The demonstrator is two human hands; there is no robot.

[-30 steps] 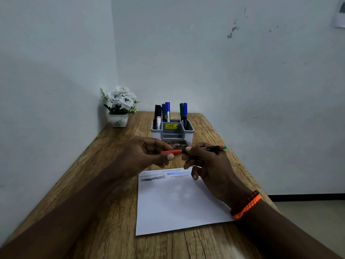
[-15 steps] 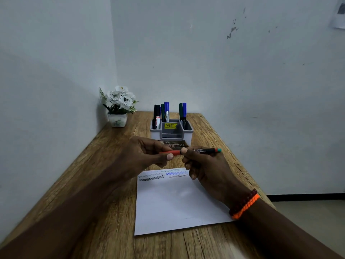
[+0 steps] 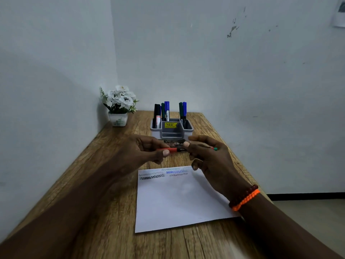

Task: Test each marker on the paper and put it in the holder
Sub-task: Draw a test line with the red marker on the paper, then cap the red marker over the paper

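A marker with a red cap and a black barrel lies level in the air between my hands, above the far edge of the paper. My left hand pinches the red cap end. My right hand grips the black barrel, whose green tip end pokes out to the right. The white paper carries several zigzag test lines, black, grey and blue, along its far edge. Behind the hands stands the grey holder with several black, green and blue markers upright in its side compartments.
A white pot of white flowers stands in the far left corner of the wooden table. Walls close in the table on the left and at the back. A dark pack lies in front of the holder, partly hidden.
Both hands with the marker have drifted slightly left; the grip on the cap and the barrel looks the same, and the cap still sits on the marker.
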